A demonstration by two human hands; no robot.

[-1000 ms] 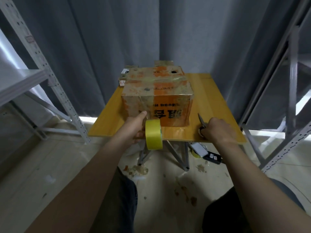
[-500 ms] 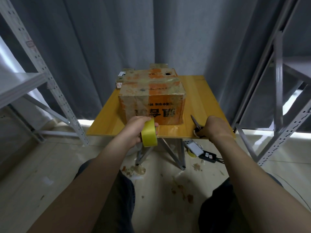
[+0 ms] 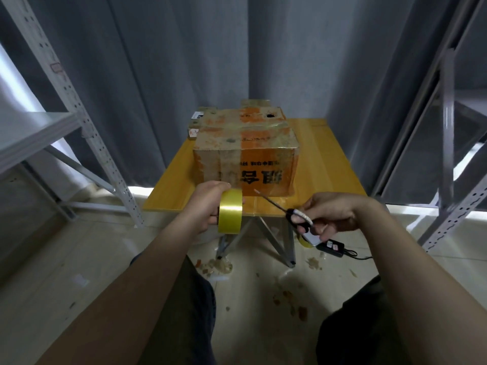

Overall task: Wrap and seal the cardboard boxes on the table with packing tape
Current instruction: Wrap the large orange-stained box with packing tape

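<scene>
Since a moment ago, the right hand (image 3: 332,214) has lifted off the bench (image 3: 324,164) and swung the scissors (image 3: 289,212) to the left, so the tip now points at the big box (image 3: 245,159). Its grip is curled round the black handles. The left hand (image 3: 208,204) holds the yellow tape roll (image 3: 230,212) at the near edge of the bench, grip wrapped round it. The big box stands in the middle of the bench, just past the roll. Behind it peeks what looks like a second box (image 3: 200,119).
</scene>
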